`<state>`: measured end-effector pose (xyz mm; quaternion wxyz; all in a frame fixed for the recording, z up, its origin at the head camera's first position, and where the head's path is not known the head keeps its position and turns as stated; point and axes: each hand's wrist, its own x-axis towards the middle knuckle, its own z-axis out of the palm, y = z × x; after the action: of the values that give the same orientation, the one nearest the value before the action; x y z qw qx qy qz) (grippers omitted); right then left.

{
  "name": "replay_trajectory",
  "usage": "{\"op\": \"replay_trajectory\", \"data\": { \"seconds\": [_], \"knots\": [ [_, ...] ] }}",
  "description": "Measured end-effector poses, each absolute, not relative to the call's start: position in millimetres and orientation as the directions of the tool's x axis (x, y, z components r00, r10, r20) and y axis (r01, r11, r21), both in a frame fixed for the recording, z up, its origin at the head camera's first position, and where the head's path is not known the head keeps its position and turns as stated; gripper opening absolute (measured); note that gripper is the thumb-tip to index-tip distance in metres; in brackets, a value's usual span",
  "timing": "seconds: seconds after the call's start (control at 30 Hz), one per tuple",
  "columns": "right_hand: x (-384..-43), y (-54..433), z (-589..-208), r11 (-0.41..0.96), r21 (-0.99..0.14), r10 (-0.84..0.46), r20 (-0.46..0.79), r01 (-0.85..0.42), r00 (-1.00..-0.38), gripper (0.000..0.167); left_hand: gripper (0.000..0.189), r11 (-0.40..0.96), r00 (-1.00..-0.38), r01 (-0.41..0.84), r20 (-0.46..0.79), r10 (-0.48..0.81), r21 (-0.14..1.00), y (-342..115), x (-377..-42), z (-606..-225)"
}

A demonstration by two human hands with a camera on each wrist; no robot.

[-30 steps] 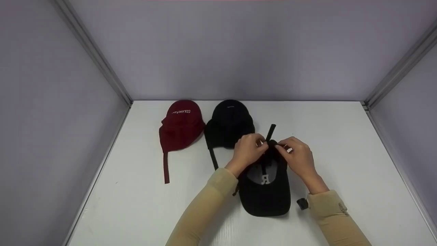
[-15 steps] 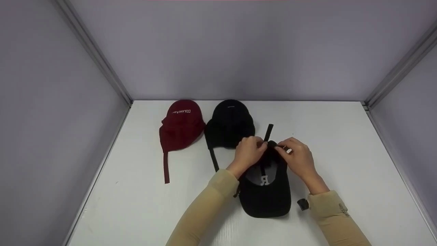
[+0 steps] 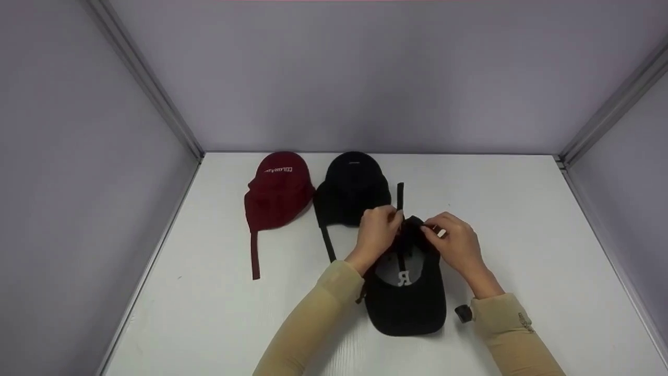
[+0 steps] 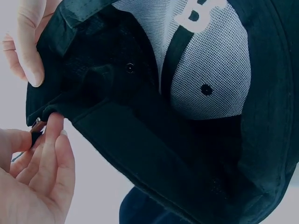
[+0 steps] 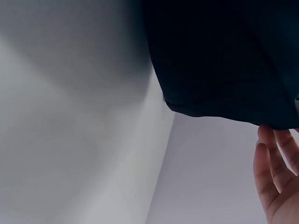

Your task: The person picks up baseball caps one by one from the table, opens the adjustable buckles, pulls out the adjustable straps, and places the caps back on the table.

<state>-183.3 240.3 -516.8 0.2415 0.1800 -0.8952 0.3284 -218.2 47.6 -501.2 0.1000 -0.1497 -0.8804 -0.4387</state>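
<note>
A black cap (image 3: 406,312) lies with its inside turned up and its brim toward me; a light letter patch (image 3: 404,278) shows within. My left hand (image 3: 377,233) pinches the cap's black strap (image 3: 400,196), whose free end sticks up past the fingers. In the left wrist view a small metal buckle (image 4: 39,125) shows at the left hand's fingertips, partly hidden by them. On the other side of the back opening, my right hand (image 3: 457,243) pinches the cap's rear edge. The right wrist view shows the right fingers (image 5: 267,175) at the dark fabric's lower edge.
A red cap (image 3: 279,193) and another black cap (image 3: 354,188) lie side by side at the back of the white table (image 3: 209,313), straps toward me. A small black object (image 3: 463,313) is beside the right sleeve. Grey walls surround the table.
My left hand has shifted slightly left with the strap, whose free end has swung from leaning right to nearly upright. The right hand keeps its grip; the cap has slid slightly toward me.
</note>
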Motion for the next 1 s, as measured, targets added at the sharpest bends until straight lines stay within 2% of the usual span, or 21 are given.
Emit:
{"op": "replay_trajectory", "data": {
  "seconds": [0.27,0.53,0.7,0.87,1.0],
  "knots": [
    [-184.4,246.8,-515.5,0.703,-0.553,-0.118,0.530,-0.448,-0.840,0.009,0.024,0.435,-0.952,0.306,0.285,0.116,0.847,43.2,-221.0,-496.0],
    [-183.7,249.9,-518.3,0.667,-0.575,-0.150,0.519,-0.473,-0.842,0.008,0.024,0.392,-0.951,0.306,0.261,0.165,0.868,42.5,-220.4,-495.8],
    [-185.3,247.6,-517.8,0.647,-0.586,-0.176,0.507,-0.487,-0.844,0.015,0.022,0.291,-0.956,0.277,0.233,0.177,0.916,41.6,-222.9,-499.3],
    [-188.8,243.8,-518.4,0.666,-0.527,-0.230,0.528,-0.528,-0.817,0.027,0.020,0.223,-0.966,0.223,0.184,0.180,0.949,40.7,-222.8,-501.4],
    [-193.9,240.4,-515.8,0.661,-0.464,-0.296,0.562,-0.590,-0.773,0.027,0.021,0.191,-0.967,0.202,0.166,0.192,0.960,40.8,-223.1,-502.5]
  ]
}}
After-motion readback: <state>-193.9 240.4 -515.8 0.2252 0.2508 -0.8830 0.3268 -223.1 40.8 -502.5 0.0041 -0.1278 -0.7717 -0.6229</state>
